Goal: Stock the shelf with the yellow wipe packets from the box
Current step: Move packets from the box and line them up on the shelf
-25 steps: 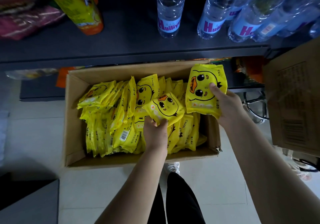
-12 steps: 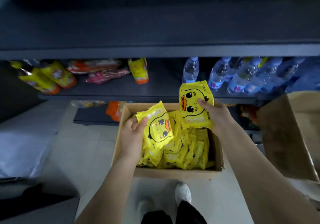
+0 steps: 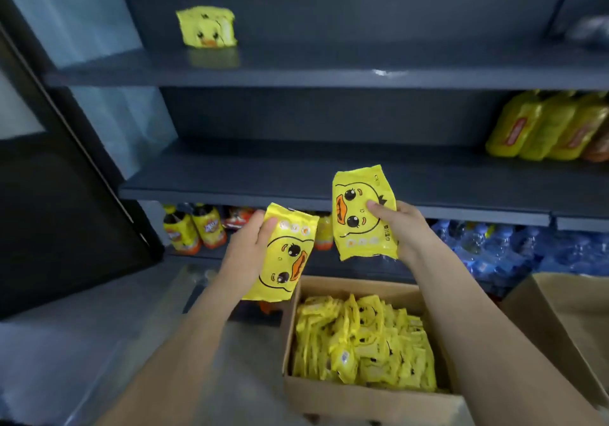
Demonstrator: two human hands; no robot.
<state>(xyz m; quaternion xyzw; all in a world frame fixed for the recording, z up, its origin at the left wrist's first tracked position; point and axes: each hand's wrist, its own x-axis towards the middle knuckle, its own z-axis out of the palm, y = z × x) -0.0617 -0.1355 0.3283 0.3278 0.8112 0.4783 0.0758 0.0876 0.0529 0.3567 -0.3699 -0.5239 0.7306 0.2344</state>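
You've raised both packets from just above the box (image 3: 362,402) since half a second ago; they're now level with the middle shelf (image 3: 230,191) edge. Your left grip (image 3: 250,254) clasps one yellow packet (image 3: 286,254) and your right grip (image 3: 400,228) pinches a second packet (image 3: 361,218), so two are in hand. A blurred yellow bundle (image 3: 207,26) stands on the top shelf (image 3: 296,69). There is one box, and its loose packets (image 3: 362,343) are too crowded to count.

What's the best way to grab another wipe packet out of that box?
Probably pinch an upturned edge, coming straight down from above. The packets stand on edge, crowded together in the open-topped box, so their flat faces are covered and the walls block the sides.
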